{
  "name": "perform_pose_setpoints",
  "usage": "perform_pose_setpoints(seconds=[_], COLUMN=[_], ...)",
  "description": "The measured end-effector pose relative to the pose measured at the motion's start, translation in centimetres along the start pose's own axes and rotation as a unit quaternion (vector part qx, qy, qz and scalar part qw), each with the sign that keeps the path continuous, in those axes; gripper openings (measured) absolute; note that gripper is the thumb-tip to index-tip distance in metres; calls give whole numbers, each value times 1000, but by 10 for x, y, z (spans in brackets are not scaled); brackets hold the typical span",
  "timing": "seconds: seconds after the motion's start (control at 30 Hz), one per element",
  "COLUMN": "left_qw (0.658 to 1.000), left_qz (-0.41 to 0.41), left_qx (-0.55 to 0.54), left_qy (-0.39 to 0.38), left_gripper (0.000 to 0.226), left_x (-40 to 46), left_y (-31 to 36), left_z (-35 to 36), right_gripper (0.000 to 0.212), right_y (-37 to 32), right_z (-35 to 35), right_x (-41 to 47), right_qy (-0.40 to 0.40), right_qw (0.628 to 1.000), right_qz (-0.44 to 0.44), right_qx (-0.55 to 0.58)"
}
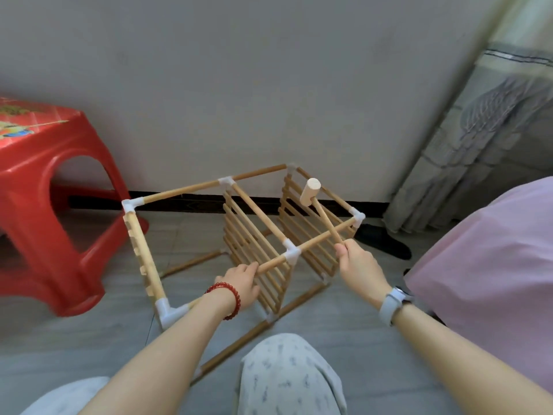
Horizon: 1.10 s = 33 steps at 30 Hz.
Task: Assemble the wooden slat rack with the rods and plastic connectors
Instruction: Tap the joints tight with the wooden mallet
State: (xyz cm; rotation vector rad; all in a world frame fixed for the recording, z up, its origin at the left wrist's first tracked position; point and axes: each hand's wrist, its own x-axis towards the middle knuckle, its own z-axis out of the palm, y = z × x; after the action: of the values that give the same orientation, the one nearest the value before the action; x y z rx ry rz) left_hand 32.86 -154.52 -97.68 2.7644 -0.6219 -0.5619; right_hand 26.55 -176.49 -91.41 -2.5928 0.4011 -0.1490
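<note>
Left hand [241, 281]: fingers curled round the front top wooden rod [270, 264] of the slat rack.
Right hand [357, 266]: grips the small wooden mallet [310, 192] by its handle end, head seemingly above the frame.

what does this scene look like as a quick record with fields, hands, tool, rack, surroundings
left hand: left hand with a red bead bracelet grips the near top wooden rod of the rack
right hand: right hand holds the small wooden mallet by its handle, head raised over the frame
rack: wooden slat rack stands on the grey floor, rods joined by white plastic corner connectors, slat panels upright inside
surroundings: red plastic stool at left, pink fabric at right, pale wall behind
</note>
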Motion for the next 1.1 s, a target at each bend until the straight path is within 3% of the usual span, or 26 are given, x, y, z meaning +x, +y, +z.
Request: perform_pose_setpoints(seconds=[0.13,0.3,0.47,0.57,0.63,0.73,0.8,0.97,1.1], left_qw=[1000,991,968,952,941,895,868,883,856], left_qz=[10,-1,-84,-175,-223,-185,-173,-234,-257], left_qx=[-5,-38,17,31,-35,-233,-287,-168,-27], left_qy=[23,130,236,248,254,331,366,370,447], left_gripper=[43,35,32,45,59,66,61,42,37], left_x=[-8,-21,-10,16,36,55,63,53,18], left_y=[-4,-46,-118,-161,-186,-205,-217,-259,-301], left_z=[-28,-73,-86,-78,-69,-58,-55,-83,-164], right_gripper=[24,25,32,31,29,23,18,14,16], right_y=[-17,-58,-120,-154,-171,-191,-207,-280,-366], right_z=[10,47,105,146,173,197,213,226,210], right_x=[1,18,72,107,127,144,153,168,173], right_qy=[-42,-96,-112,-125,-131,-111,-107,-140,-171], right_qw=[999,986,980,974,972,961,952,942,937], right_qz=[-17,-72,-109,-127,-137,-170,-200,-257,-274], right_qx=[27,114,125,141,140,190,206,162,134])
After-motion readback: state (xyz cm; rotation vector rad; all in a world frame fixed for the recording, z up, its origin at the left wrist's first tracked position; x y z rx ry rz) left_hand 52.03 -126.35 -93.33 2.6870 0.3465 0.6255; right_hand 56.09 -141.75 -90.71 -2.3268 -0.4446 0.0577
